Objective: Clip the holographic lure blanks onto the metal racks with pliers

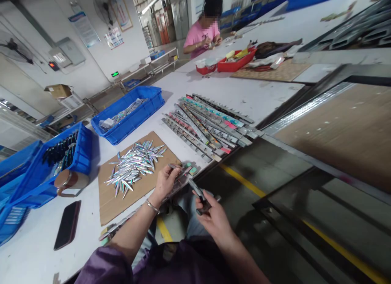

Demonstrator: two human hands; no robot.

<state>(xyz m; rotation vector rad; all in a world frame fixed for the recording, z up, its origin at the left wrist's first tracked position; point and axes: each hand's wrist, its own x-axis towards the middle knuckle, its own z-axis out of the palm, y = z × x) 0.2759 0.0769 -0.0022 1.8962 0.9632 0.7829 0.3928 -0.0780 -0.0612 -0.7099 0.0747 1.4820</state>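
Observation:
My left hand is closed, its thumb and fingers pinching a slim silver piece near the table edge. My right hand is wrapped around dark-handled pliers, whose tip points toward the left fingers. Beneath my left forearm and hand runs a narrow metal strip, partly hidden by the arm. Close to the left hand, a pile of shiny, pointed, lure-like silver pieces lies on a cardboard sheet. Small green blocks sit just beyond the pliers' tip.
Several metal strips with clips are stacked ahead. Blue bins stand left, near a brown-lidded jug and a phone. Across the table sits a person in pink, by red trays. A framed board is at right.

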